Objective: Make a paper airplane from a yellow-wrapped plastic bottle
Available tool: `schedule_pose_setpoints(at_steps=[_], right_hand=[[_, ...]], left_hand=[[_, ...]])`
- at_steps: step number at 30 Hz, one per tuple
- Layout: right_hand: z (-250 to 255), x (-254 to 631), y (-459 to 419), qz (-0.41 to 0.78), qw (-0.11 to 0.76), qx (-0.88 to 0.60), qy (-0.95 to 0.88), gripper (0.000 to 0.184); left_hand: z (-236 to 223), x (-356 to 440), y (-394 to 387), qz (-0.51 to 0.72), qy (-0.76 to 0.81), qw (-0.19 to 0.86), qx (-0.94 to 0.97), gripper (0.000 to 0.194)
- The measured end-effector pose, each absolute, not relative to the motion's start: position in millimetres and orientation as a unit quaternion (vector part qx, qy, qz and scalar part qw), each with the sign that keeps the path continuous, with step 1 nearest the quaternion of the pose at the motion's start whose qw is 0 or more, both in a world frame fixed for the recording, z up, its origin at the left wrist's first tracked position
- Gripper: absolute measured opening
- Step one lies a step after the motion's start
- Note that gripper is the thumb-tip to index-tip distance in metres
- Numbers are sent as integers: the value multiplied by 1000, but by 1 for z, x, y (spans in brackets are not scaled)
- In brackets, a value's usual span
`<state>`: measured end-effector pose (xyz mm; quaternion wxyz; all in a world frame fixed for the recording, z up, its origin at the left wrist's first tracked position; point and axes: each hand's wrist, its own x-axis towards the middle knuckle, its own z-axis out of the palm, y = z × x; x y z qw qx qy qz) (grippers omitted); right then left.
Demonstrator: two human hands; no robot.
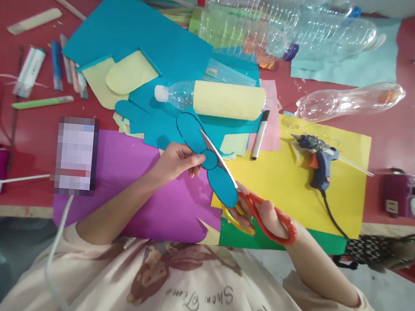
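Blue paper cutout (223, 186): nearer side of paper-wrapped bottle (229, 100), pinched by left hand (174, 165). Scissors (221, 161): gripped by right hand (272, 219), blade along cutout. Apparent step: trimming; calls for steady pinch.

1. Blue glue gun (322, 168) lying on the yellow sheet (348, 195).
2. Clear bottle (359, 99) on its side on the red tabletop (402, 142).
3. Phone (74, 150), white cable (66, 210) at its lower edge.
4. Purple socket box (402, 194) at the far right.
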<state>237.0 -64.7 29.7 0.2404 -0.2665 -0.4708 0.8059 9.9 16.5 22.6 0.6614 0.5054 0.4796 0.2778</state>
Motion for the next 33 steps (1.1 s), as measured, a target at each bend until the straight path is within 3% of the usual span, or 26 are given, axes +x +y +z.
schedule_pose_setpoints(at_steps=[11, 33], right_hand=[[35, 227, -60, 828, 211, -311, -416, 70], [28, 221, -68, 819, 236, -330, -405, 64]], left_hand=[[16, 9, 18, 276, 467, 696, 471, 42], [22, 10, 16, 251, 450, 718, 468, 44]])
